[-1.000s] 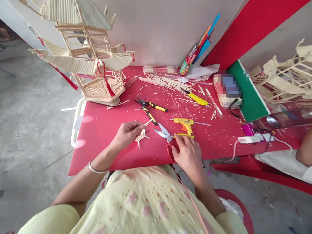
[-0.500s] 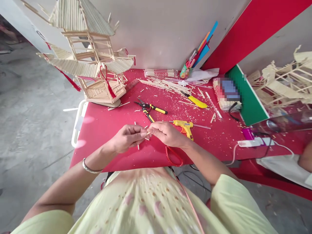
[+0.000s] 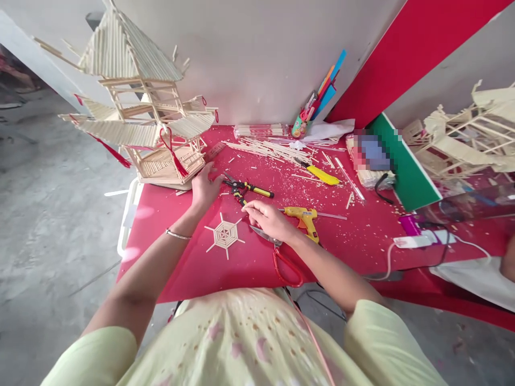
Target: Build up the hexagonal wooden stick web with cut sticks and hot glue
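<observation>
The left hand was half spread beside the pliers; the right hand was pinched, on what I couldn't tell. Below them, left of centre, lay the stick web; at upper left stood the tower.

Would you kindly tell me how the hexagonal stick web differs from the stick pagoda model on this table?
The hexagonal stick web lies flat, while the stick pagoda model stands upright in tiers.
The web is small; the pagoda is far larger.
The web is plain, whereas the pagoda carries red tassels.
The web has bare spokes jutting past its rim; the pagoda has sloping roofs.
Both are built of pale sticks.
</observation>
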Demonstrator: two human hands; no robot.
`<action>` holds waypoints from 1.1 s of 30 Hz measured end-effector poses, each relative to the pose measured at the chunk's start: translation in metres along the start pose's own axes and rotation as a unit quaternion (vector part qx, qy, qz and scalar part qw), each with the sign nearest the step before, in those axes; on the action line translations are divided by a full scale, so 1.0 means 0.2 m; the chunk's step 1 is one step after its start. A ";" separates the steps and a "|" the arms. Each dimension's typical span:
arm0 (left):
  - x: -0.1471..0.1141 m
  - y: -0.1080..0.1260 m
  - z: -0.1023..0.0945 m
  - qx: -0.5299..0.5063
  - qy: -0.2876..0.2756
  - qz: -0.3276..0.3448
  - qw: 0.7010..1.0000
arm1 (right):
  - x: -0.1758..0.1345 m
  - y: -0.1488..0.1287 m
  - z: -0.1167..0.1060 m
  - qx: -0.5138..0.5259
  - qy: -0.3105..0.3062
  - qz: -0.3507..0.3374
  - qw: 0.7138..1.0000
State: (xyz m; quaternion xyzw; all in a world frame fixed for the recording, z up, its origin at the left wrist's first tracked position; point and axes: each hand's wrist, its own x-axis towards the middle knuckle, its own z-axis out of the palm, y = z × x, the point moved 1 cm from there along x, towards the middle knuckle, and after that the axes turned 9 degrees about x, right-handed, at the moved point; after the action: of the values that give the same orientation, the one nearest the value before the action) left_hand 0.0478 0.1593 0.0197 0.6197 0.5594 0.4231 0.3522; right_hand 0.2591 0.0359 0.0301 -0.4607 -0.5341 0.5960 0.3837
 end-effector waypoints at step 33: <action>-0.45 0.00 -0.15 -0.341 -0.002 -0.148 0.928 | 0.49 -0.11 -0.08 -0.431 0.066 0.111 0.893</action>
State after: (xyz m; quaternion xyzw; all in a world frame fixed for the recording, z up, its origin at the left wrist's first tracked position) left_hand 0.0199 0.0684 0.0203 0.3727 0.4660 0.5304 0.6022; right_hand 0.2463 0.1358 0.0380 -0.6755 -0.6572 0.3144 0.1134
